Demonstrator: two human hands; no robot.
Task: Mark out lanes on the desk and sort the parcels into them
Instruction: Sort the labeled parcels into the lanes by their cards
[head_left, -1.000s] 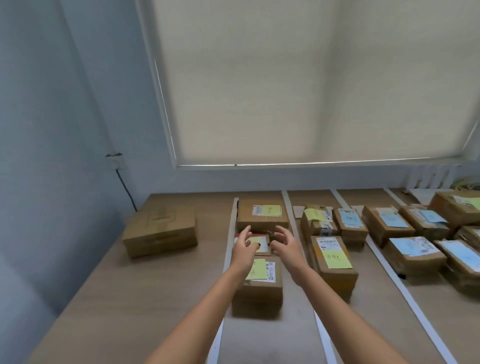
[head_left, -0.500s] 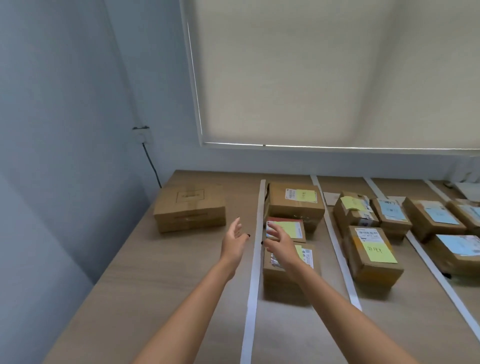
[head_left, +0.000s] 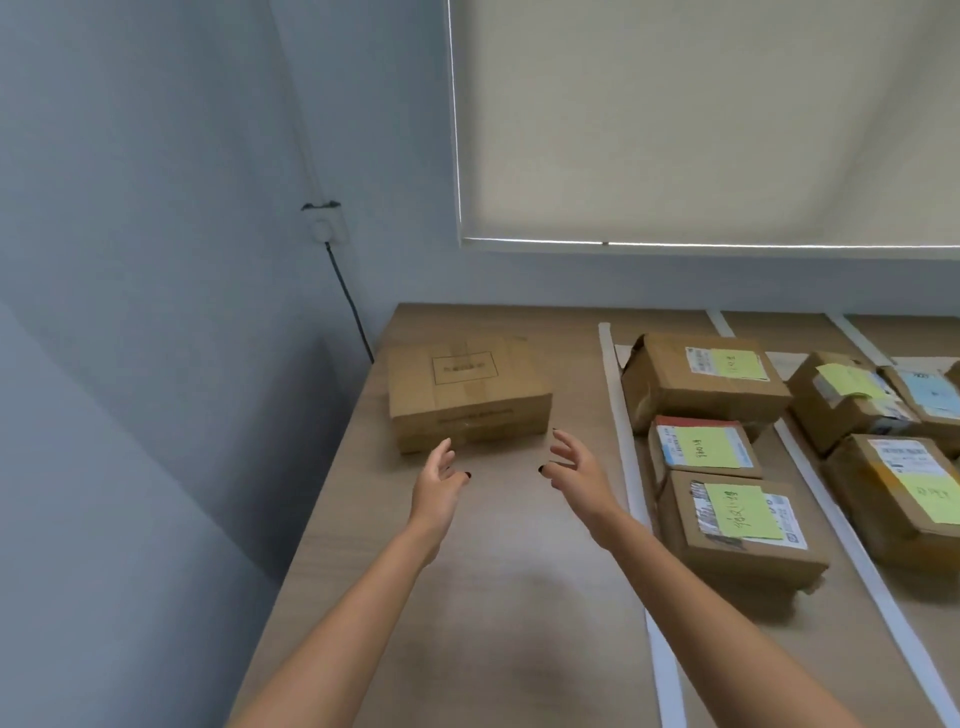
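Head view: both hands, left hand (head_left: 436, 480) and right hand (head_left: 574, 470), spread empty near a plain, unlabelled brown parcel (head_left: 467, 392).

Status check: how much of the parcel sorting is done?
Done: white tape strips mark lanes, and labelled parcels sit between them. In hand: left hand and right hand reach, open, toward the unlabelled box. Left: placing that box.
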